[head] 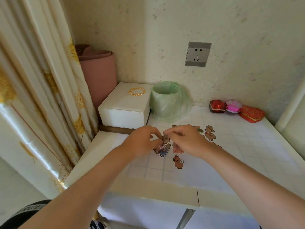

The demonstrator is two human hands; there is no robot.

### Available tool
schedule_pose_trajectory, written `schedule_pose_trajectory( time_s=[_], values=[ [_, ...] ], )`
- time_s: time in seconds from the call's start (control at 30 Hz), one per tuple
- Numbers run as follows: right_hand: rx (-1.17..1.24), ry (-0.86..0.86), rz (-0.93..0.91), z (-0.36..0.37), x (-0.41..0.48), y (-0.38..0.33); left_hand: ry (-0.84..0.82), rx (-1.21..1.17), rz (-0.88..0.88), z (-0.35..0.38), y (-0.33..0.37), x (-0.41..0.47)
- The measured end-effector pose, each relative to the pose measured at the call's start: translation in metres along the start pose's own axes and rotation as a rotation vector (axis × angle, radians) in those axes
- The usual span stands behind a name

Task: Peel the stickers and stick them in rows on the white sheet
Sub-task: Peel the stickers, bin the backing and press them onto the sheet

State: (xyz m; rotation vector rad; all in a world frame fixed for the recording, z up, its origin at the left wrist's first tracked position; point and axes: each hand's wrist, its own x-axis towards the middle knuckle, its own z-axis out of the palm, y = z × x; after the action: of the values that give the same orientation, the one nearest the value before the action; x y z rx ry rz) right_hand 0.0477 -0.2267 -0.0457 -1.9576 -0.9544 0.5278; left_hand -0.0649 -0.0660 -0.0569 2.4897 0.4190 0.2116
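Left hand: the left hand (143, 140) reaches in from the lower left, forearm stretched out over the table edge, knuckles up, fingers curled with thumb and forefinger closed on the left side of a small brown sticker (165, 140).
Right hand: the right hand (186, 139) comes in from the lower right, back of the hand facing the camera, fingertips bunched and nipping the same sticker from its right side; the two hands almost meet.
Held sticker: a brown cartoon animal with a white border, raised a little above the sheet between the fingertips; its long axis runs roughly up and down in the view, tilted slightly. Whether its backing is coming off I cannot tell.
White sheet: the white sheet (239, 156), ruled with a faint blue grid, lies flat on the white table (92, 164), directly under both hands.
Other stickers: a winged brown animal sticker (178, 161) lies upright near the sheet's front; a pink-based one (177, 150) sits partly under the right hand; a small stack of stickers (162, 152) lies below the left hand's fingers; a cluster of stickers (210, 133) lies past the right hand.
Behind: a white box (125, 106) carrying a gold bangle (137, 91), a bin lined with a green bag (168, 100), and red and pink gift boxes (236, 109) by the wall.
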Motion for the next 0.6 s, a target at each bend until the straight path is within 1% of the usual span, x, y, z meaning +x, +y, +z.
schedule_pose_trajectory(
  time_s=[0.07, 0.13, 0.27, 0.37, 0.4, 0.47, 0.6],
  values=[
    [0.144, -0.026, 0.044, -0.003, -0.002, -0.006, 0.0, -0.156, -0.017, -0.001, 0.002, 0.001],
    [0.224, -0.047, 0.067, -0.006, -0.003, -0.007, -0.015, -0.272, -0.037, -0.003, 0.004, 0.003],
    [0.196, 0.011, 0.067, -0.012, -0.003, -0.007, -0.029, -0.402, -0.094, -0.006, 0.013, 0.006],
    [0.264, 0.063, 0.117, -0.018, -0.002, -0.008, -0.008, -0.53, -0.134, -0.008, 0.023, 0.007],
    [0.265, 0.069, 0.132, -0.021, -0.002, -0.008, 0.006, -0.553, -0.149, -0.009, 0.027, 0.007],
    [0.268, 0.084, 0.151, -0.025, -0.002, -0.011, 0.042, -0.527, -0.16, -0.011, 0.034, 0.009],
    [0.29, 0.154, 0.153, -0.031, -0.003, -0.014, 0.093, -0.502, -0.141, -0.014, 0.048, 0.014]
  ],
)
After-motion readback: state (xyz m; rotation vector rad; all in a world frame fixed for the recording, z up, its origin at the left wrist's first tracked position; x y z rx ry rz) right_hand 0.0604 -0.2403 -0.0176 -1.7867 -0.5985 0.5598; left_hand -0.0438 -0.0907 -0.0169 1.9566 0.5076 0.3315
